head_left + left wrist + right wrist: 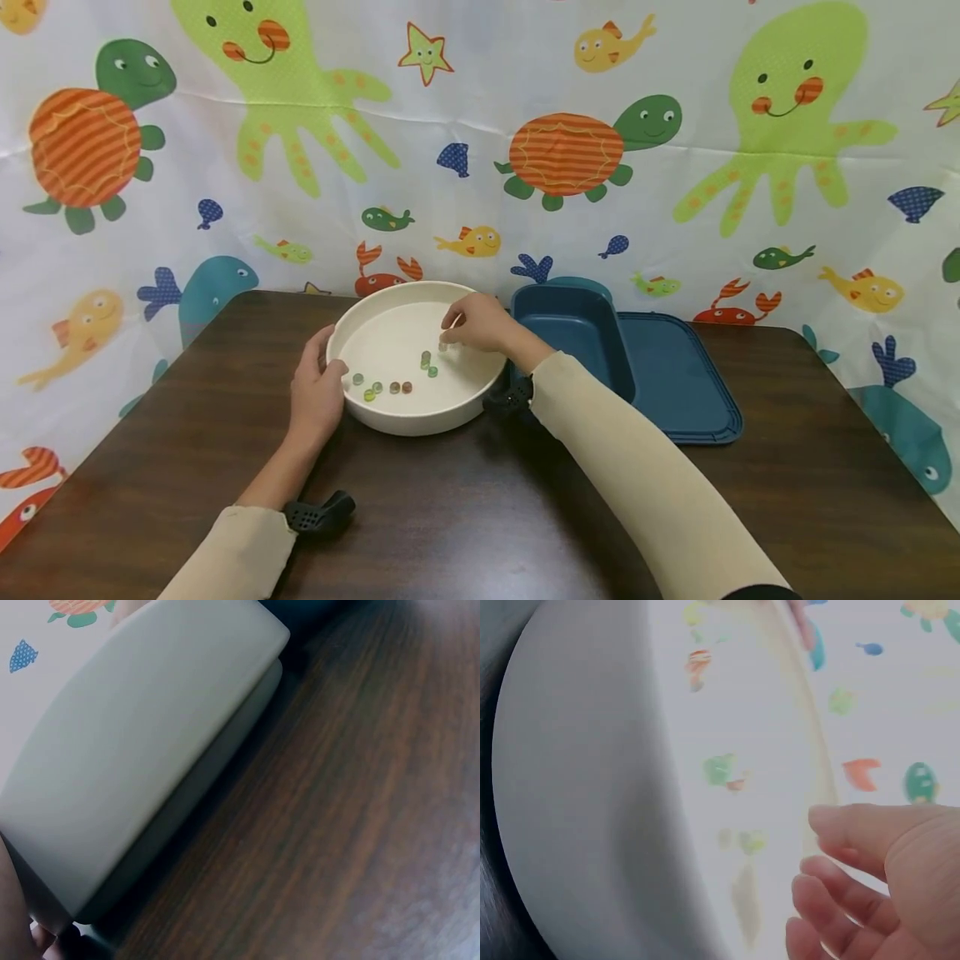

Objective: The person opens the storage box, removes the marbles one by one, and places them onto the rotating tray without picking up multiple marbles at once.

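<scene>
A round cream dish (412, 417) stands on the table with several small translucent pieces, like glass beads, in it. Green beads (426, 360) lie near its middle, brown-orange beads (401, 387) toward the front. My left hand (315, 392) grips the dish's left rim, thumb on top; the left wrist view shows mostly the dish's outer wall (142, 742). Over the right part of the dish is my right hand (483, 321), fingertips just above a clear bead (442, 347). In the right wrist view its fingers (817, 892) are loosely bent, apart from the thumb, with nothing visible between.
A deep blue rectangular tub (573, 312) stands just right of the dish, under the right forearm. Beside it lies a flat blue lid (675, 375). A curtain (480, 100) printed with sea animals hangs behind the brown wooden table (450, 508).
</scene>
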A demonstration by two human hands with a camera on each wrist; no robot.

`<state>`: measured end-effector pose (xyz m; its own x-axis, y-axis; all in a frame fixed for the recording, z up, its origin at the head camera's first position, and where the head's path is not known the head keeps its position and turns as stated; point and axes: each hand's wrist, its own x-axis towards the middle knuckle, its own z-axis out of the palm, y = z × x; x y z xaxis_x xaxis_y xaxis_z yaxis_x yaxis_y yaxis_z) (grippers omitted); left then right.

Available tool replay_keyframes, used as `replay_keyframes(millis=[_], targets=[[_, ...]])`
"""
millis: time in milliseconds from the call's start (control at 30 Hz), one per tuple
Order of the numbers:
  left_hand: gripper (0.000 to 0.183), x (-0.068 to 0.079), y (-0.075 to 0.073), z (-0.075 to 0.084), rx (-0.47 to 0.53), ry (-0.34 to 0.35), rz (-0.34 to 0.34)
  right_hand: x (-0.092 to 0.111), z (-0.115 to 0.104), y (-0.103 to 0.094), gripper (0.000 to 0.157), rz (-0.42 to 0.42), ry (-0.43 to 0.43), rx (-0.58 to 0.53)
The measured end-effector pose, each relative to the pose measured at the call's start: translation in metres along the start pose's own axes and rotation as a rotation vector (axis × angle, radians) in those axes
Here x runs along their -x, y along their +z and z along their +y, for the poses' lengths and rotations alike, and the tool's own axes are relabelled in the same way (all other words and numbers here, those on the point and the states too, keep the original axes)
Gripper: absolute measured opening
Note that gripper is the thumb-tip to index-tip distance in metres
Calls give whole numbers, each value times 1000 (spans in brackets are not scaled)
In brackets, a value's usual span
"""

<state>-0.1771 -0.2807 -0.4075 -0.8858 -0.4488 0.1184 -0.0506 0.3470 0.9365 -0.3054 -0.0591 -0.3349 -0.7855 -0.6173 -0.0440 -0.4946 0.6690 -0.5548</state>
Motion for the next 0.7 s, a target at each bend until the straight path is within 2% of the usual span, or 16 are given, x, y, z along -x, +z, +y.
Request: replay_keyframes(millis=[200,333,467,600,700], targets=[[64,0,-1,-1,-1,-11,-5,25,5,-28,27,40,-43,-14],[64,0,0,-1,-6,-15,-14,53,16,-41,26,110,-59,-10],[64,-1,-3,1,-7,-9,-28,82,31,-44,24,176,-63,11],[63,-3,-8,4,-14,36,-38,110,51,-42,25,232,-102,60],[62,-4,-12,9,-76,107,-36,128,63,-42,33,260,-88,120]])
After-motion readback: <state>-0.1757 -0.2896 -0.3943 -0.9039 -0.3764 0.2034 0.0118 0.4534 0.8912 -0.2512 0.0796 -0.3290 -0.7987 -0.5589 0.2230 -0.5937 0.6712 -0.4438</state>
